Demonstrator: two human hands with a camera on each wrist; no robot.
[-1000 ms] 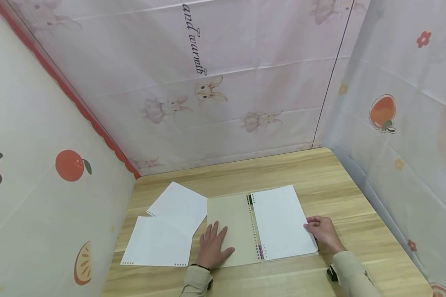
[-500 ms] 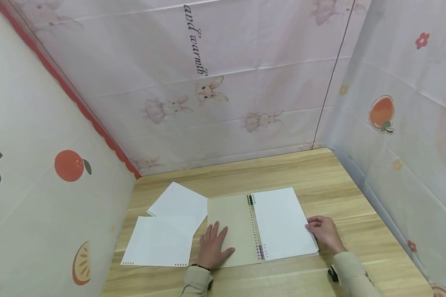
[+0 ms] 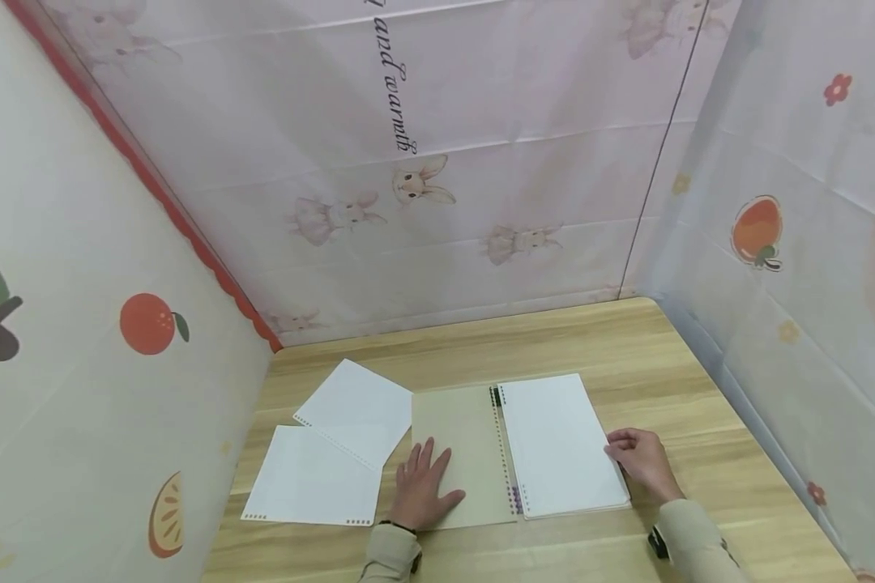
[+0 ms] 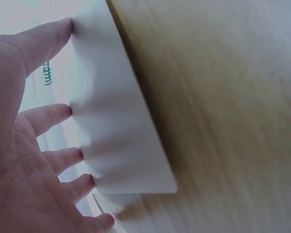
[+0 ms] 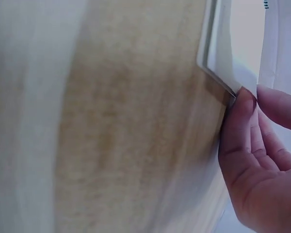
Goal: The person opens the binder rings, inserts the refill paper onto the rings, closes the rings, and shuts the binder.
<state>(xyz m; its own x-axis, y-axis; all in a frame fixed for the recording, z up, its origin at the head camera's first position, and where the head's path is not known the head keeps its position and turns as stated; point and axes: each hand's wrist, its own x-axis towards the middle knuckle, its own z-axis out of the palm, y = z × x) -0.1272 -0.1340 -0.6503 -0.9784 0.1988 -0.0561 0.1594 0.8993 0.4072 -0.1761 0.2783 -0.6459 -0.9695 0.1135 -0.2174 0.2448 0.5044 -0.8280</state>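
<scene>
An open loose-leaf notebook lies on the table, its beige cover (image 3: 459,437) on the left and a stack of white punched sheets (image 3: 557,441) on the right. Short binding coils, green (image 3: 496,397) at the far end and purple (image 3: 515,500) at the near end, join the halves. My left hand (image 3: 421,492) rests on the beige cover, fingers spread; the left wrist view shows the fingertips touching it. My right hand (image 3: 643,460) pinches the outer edge of the white sheets. In the right wrist view, thumb and index finger (image 5: 240,114) meet at the paper edge (image 5: 245,77).
Two loose white punched sheets lie left of the notebook, one farther back (image 3: 364,405) and one nearer (image 3: 313,478), overlapping. The wooden table (image 3: 467,340) meets printed fabric walls (image 3: 437,275) at the back and sides.
The head view has shifted slightly. The far edge of the white sheets has come down a little toward me. Both hands stay in about the same places.
</scene>
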